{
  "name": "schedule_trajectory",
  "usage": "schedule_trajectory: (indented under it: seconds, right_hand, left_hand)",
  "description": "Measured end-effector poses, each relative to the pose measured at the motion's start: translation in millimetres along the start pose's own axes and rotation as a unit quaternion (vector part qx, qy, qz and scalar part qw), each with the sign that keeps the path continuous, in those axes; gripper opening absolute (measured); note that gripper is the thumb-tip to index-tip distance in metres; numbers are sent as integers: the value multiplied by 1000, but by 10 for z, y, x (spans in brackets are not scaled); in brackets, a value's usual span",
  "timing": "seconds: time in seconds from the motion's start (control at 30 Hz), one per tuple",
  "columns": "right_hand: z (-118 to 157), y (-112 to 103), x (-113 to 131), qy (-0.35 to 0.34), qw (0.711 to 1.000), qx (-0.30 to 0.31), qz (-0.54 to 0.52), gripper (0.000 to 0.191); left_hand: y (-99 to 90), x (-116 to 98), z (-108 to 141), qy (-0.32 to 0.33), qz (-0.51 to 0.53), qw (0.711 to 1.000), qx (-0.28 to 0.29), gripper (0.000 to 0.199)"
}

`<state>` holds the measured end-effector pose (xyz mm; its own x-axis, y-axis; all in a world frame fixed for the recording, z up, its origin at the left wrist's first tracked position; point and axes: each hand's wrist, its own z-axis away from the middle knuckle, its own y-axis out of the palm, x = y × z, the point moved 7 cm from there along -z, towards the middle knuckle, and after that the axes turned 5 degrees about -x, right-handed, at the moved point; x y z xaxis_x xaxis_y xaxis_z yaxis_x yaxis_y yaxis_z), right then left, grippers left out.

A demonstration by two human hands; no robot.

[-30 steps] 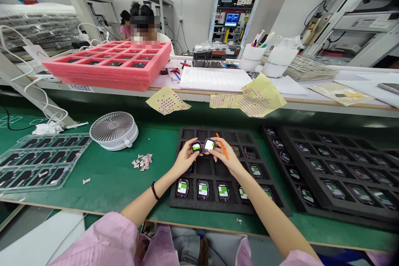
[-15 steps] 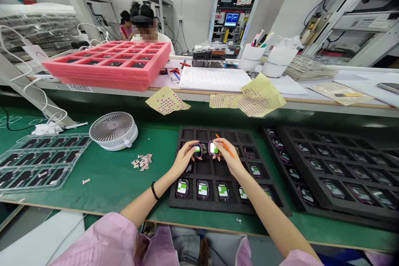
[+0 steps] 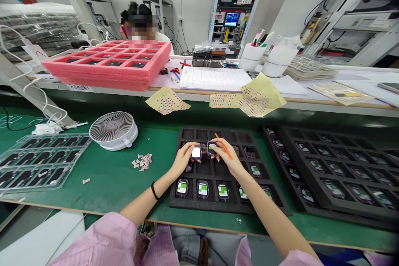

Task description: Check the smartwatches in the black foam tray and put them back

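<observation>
Each of my hands holds a smartwatch over the black foam tray (image 3: 199,204). My left hand (image 3: 184,158) is closed on a watch (image 3: 196,152) whose screen glows white. Closed on a second, purple-rimmed watch (image 3: 211,147), my right hand (image 3: 229,157) has its thumb at the screen, which shows some green. An orange stick-like tool (image 3: 223,146) also sits in the right hand, lying across its fingers. Below the hands, several watches with green-and-white screens, such as this watch (image 3: 202,189), rest in the tray's front row. My right forearm partly covers others.
More foam trays (image 3: 314,212) with watches stand at the right. A white fan (image 3: 114,131), a pile of small tabs (image 3: 142,162) and a clear plastic tray (image 3: 59,189) are at the left. A pink foam tray (image 3: 102,78) sits on the shelf, with yellow sticker sheets (image 3: 262,95) hanging off its edge.
The left watch's screen has turned from dark with green to white. The right watch's screen has gone from bright to mostly dark with green. My right hand has shifted slightly left.
</observation>
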<state>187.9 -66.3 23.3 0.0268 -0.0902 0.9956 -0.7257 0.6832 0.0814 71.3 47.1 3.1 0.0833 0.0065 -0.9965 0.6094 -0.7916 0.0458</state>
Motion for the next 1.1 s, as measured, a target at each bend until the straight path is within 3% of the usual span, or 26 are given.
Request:
schedule_trajectory:
  seconds: [0.4, 0.73, 1.1]
  right_hand:
    - [-26, 1, -22, -9, 1000, 10, -18, 40]
    - [-16, -42, -6, -2, 999, -27, -19, 29]
    - [-8, -29, 8, -3, 1000, -14, -23, 29]
  left_hand:
    - [37, 109, -29, 30, 42, 998, 22, 50]
    - [-9, 28, 2, -1, 3, 1000, -9, 32]
    - [20, 6, 10, -3, 4, 1000, 0, 35]
